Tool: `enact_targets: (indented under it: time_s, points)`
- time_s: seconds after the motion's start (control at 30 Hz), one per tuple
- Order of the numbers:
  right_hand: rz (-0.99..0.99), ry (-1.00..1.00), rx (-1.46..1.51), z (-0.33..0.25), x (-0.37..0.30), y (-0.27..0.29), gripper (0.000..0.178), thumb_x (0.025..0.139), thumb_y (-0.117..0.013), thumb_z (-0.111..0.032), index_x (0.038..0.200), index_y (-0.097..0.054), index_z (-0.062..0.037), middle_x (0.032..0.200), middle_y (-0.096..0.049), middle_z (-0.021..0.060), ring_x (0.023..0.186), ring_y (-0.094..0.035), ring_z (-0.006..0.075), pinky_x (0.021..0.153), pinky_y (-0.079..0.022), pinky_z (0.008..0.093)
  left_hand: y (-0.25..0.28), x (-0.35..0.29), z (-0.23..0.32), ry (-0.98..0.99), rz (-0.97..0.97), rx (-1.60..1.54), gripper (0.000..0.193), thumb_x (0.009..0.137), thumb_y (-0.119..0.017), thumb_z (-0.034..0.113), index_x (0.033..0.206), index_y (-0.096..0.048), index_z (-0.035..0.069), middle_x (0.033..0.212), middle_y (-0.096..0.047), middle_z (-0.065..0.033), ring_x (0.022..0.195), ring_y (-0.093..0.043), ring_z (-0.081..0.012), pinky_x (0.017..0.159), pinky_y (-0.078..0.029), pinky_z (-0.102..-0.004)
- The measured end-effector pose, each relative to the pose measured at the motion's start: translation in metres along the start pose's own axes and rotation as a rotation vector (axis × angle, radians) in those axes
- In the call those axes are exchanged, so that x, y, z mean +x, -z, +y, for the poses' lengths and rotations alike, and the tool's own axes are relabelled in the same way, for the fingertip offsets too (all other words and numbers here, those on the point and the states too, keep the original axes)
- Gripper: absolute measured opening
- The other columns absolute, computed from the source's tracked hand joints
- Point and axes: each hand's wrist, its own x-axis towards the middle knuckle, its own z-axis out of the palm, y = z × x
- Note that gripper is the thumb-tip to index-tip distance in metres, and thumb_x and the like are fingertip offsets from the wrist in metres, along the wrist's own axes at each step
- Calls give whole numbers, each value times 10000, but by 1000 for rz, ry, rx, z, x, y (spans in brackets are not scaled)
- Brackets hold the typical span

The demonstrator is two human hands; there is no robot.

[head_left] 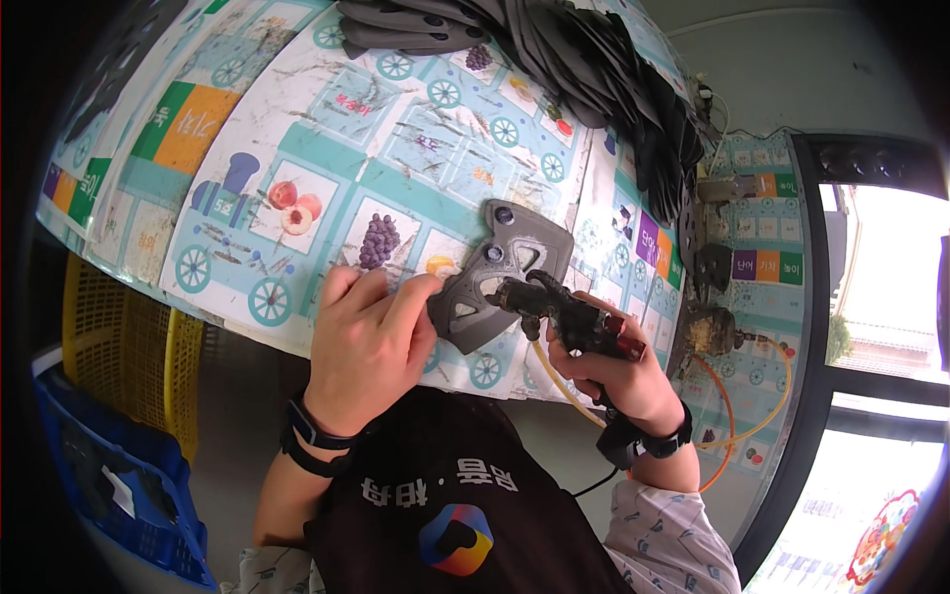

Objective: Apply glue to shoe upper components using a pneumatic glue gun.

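A dark grey flat part (505, 262) with cutouts and round black spots lies at an angle near the front edge of the table. With curled fingers, my left hand (366, 327) grips its left edge between index finger and thumb; the exact contact is partly hidden. My right hand (633, 381) is wrapped round a black spray gun (579, 319) with a red end. Its nozzle sits just over the right side of the part, and whether they touch I cannot tell. A thin yellow hose (559, 381) runs from the gun.
A stained printed sheet (396, 168) covers the table. Many similar dark grey parts (594, 69) are heaped along the back and right. Below on the left stand a yellow crate (183, 386) and a blue crate (129, 495). An orange hose (730, 426) loops at the right.
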Motion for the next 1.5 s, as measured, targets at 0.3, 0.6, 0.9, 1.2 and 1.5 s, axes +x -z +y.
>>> enact_targets:
  time_s: [0.3,0.6,0.9,1.2,1.5]
  points:
    - [6,-22,-100,11,-13,2,428,876,-720,-4,1284,-592,28,1027,-678,12,918,-593,63,790,-472,223,1,-1,-1,-3,-6,-4,347,807,-718,-6,1138,-642,67,686,-620,-11,723,-557,-217,799,-397,-380]
    - [-10,-88,-42,8,-17,-1,491,883,-717,-14,1345,-562,44,1029,-681,16,887,-600,71,735,-482,229,2,0,-1,-7,-14,-2,349,806,-722,-4,1139,-641,65,697,-636,-14,729,-566,-217,791,-401,-378]
    - [-17,-31,-81,7,-17,-14,510,889,-706,-12,1370,-549,58,971,-664,11,850,-584,75,715,-474,240,-1,-2,4,17,30,-36,332,814,-711,-31,1121,-671,88,630,-574,-13,698,-557,-226,804,-402,-381]
    - [-73,62,-32,39,-39,13,759,887,-765,41,1561,-424,-36,962,-731,68,685,-619,113,591,-500,271,10,4,0,10,-4,-35,310,836,-708,33,1143,-675,54,732,-602,-51,733,-579,-251,768,-417,-411]
    - [804,544,-889,115,6,90,476,850,-502,134,1315,-486,34,1072,-592,301,1000,-545,544,889,-474,505,38,-4,16,139,223,-261,331,981,-687,49,1307,-643,9,1029,-741,-171,837,-734,-317,709,-567,-368]
